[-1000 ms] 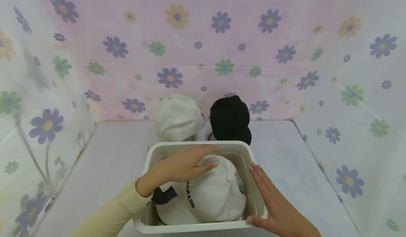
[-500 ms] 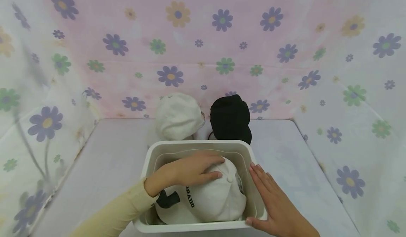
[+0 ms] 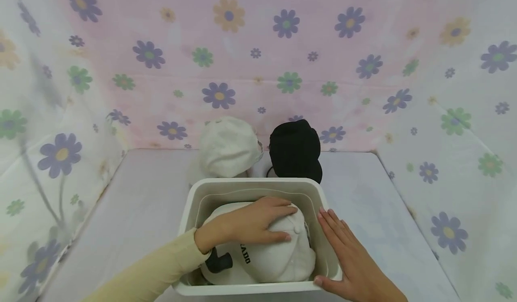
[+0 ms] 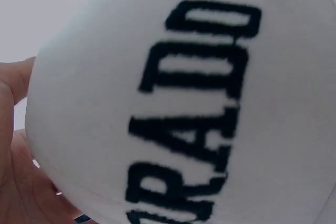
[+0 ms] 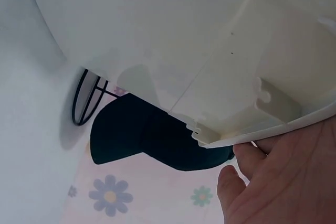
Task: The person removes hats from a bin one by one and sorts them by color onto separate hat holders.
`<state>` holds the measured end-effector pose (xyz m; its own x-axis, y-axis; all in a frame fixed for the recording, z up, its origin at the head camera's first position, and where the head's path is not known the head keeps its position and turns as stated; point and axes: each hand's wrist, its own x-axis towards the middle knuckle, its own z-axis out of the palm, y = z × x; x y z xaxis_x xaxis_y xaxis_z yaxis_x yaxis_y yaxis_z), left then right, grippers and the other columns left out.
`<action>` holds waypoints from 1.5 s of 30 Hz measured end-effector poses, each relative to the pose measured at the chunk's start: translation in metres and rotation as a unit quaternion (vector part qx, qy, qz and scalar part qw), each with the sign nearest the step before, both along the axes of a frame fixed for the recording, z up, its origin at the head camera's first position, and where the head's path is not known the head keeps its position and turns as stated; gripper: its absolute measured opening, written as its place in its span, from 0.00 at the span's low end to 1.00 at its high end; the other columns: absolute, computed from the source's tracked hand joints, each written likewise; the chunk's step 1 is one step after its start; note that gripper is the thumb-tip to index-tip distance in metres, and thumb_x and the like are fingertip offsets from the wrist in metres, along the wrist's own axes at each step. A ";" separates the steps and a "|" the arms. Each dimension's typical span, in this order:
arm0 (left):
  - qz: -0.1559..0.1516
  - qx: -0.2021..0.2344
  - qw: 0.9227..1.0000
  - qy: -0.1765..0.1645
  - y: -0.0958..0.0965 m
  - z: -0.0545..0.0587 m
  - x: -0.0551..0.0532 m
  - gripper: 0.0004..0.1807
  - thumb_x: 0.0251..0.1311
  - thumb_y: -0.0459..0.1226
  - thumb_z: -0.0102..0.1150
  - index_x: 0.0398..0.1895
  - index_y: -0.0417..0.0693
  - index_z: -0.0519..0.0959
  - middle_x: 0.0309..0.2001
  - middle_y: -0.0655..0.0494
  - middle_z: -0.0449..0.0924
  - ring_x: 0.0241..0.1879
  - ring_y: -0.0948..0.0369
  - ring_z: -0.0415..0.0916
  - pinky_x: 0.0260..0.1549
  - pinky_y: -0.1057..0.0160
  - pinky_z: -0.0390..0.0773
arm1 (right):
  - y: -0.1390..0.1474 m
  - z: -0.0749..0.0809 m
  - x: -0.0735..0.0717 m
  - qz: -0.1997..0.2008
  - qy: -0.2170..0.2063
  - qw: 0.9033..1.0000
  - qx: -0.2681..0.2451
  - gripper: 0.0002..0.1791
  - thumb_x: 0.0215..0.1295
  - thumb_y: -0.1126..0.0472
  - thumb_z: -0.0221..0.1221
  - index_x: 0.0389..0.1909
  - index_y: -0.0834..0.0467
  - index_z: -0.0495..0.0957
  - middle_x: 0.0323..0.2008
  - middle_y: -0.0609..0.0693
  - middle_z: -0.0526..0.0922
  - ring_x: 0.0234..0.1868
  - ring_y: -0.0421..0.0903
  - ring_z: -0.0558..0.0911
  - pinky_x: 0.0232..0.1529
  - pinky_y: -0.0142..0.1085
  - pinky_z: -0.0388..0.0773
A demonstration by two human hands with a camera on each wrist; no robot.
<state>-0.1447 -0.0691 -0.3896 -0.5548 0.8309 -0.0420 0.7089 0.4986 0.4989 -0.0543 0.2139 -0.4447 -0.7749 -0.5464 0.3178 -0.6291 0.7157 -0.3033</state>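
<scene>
A white baseball cap point(image 3: 278, 261) with dark lettering lies inside a white plastic bin point(image 3: 250, 290). Over the cap's crown rests my left hand point(image 3: 256, 221), fingers extended and lightly bent, thumb lying along the crown. In the left wrist view the cap's lettered front point(image 4: 184, 93) fills most of the frame, with part of the hand at the left edge. My right hand point(image 3: 355, 266) touches the bin's right side, its fingers straight along the rim and the thumb at the near corner. Seen from the right wrist, the fingertips lie under the rim.
Behind the bin stand another white cap point(image 3: 228, 147) and a black cap point(image 3: 295, 151). A black wire stand point(image 5: 84, 98) shows beside the black cap. A pale table point(image 3: 141, 194) lies below, with flower-printed cloth point(image 3: 258, 95) at the back and sides.
My left hand has moved right and down onto the cap's crown, covering more of the lettering. The right hand stays at the bin's side.
</scene>
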 end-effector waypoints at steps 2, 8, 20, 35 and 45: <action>-0.012 0.003 1.000 0.020 0.002 0.000 0.001 0.31 0.72 0.50 0.58 0.74 0.48 0.69 0.72 0.48 0.69 0.72 0.53 0.64 0.73 0.51 0.62 | 0.000 -0.001 -0.001 0.003 0.005 1.000 -0.004 0.62 0.57 0.32 0.66 0.81 0.60 0.48 0.80 0.58 0.55 0.82 0.53 0.48 0.79 0.30 0.31; -0.022 -0.002 0.997 0.069 0.009 -0.003 0.006 0.25 0.73 0.48 0.57 0.69 0.53 0.75 0.67 0.53 0.74 0.69 0.57 0.69 0.69 0.50 0.66 | 0.002 -0.003 -0.002 0.009 0.006 1.000 -0.014 0.61 0.57 0.33 0.67 0.80 0.63 0.51 0.79 0.59 0.55 0.82 0.54 0.48 0.79 0.30 0.34; 0.058 -0.022 0.996 0.064 0.020 -0.007 0.017 0.39 0.59 0.62 0.64 0.70 0.55 0.74 0.70 0.52 0.72 0.74 0.48 0.62 0.72 0.40 0.60 | 0.002 -0.003 0.000 -0.002 0.001 1.000 -0.009 0.61 0.55 0.36 0.69 0.81 0.61 0.49 0.81 0.56 0.53 0.82 0.49 0.45 0.77 0.25 0.33; 0.036 -0.055 0.991 0.119 0.019 -0.011 0.016 0.23 0.67 0.52 0.63 0.63 0.62 0.81 0.60 0.59 0.80 0.65 0.57 0.71 0.67 0.52 0.67 | 0.001 -0.002 0.000 0.000 -0.008 1.000 -0.022 0.62 0.54 0.38 0.71 0.80 0.62 0.51 0.80 0.55 0.53 0.82 0.49 0.45 0.76 0.22 0.35; 0.035 -0.002 0.996 0.079 0.014 -0.003 0.014 0.23 0.68 0.50 0.63 0.65 0.61 0.80 0.62 0.61 0.80 0.66 0.58 0.71 0.64 0.48 0.70 | 0.001 -0.005 0.001 0.001 -0.014 0.999 -0.035 0.61 0.55 0.35 0.69 0.80 0.61 0.51 0.80 0.56 0.53 0.82 0.50 0.46 0.75 0.21 0.37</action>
<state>-0.1306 -0.0548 -0.3928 -0.6111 0.7901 0.0473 0.7419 0.5510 0.3822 -0.0536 0.2151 -0.4497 -0.7831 -0.5250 0.3334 -0.6209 0.6905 -0.3712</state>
